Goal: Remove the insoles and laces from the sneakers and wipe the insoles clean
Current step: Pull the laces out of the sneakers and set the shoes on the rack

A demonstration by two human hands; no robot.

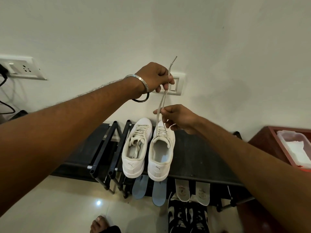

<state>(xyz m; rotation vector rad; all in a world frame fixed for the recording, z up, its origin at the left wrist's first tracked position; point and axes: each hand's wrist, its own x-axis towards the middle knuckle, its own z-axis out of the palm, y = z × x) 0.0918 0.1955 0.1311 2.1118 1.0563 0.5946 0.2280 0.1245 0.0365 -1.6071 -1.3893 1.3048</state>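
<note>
White plastic socket plate [21, 68] sits at the far left edge of the frame on the wall, with a black plug and cables hanging off it. Moving right, I've got the left hand [154, 78] up in the middle of the frame, silver bangle [143, 86] on the wrist, fingers curled and pinching the lace [164, 96] near its free end, so the tip pokes up past the knuckles. Behind that hand there's a wall switch [175, 85].

Below, centre frame, the two white sneakers sit side by side on the black shoe rack [198, 152], heels toward me. The left sneaker [135, 148] is fully laced, loose ends tucked into the opening. The right sneaker [161, 152] is the one whose lace I'm holding: two strands run up out of its upper eyelets, through the right hand [178, 119], then on to the left hand. The right hand is just right of centre, thumb and fingers closed around both strands a little above the shoe.

Under the rack's front edge, blue insoles [158, 192] hang down, and right of them a pale pair of insoles [183, 190]. Black-and-white shoes [186, 217] on the floor below. Far right edge: a red-brown box [264, 142] holding a clear plastic container [296, 147] with something white inside.
</note>
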